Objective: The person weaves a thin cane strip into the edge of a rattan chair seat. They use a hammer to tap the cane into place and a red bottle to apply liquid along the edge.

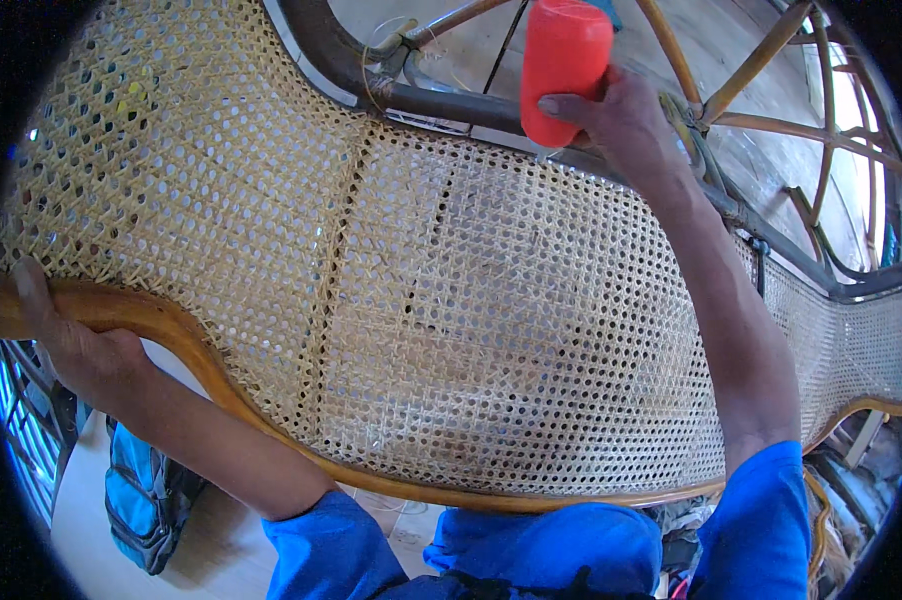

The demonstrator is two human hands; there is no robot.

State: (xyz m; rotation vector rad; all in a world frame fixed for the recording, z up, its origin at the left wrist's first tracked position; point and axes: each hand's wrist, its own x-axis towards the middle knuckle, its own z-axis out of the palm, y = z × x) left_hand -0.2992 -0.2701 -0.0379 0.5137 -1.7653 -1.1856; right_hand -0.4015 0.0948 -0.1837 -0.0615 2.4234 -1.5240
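Note:
A woven cane panel (pixel 491 330) with a wooden rail (pixel 186 345) along its near edge stretches across in front of me. My left hand (pixel 86 350) is closed around the rail at the far left, one finger lying up over the cane; its other fingers are partly hidden. My right hand (pixel 621 125) grips a red cylinder-shaped container (pixel 568 65) over the dark far bar (pixel 451 105) of the frame. What is inside the container, and whether its lower end touches the panel, cannot be seen.
A bamboo or rattan framework (pixel 761 70) stands beyond the far bar. A blue and black backpack (pixel 136 490) lies on the floor at lower left. Clutter (pixel 856 480) sits under the panel's right end. My blue-clad knee (pixel 571 545) is close to the near rail.

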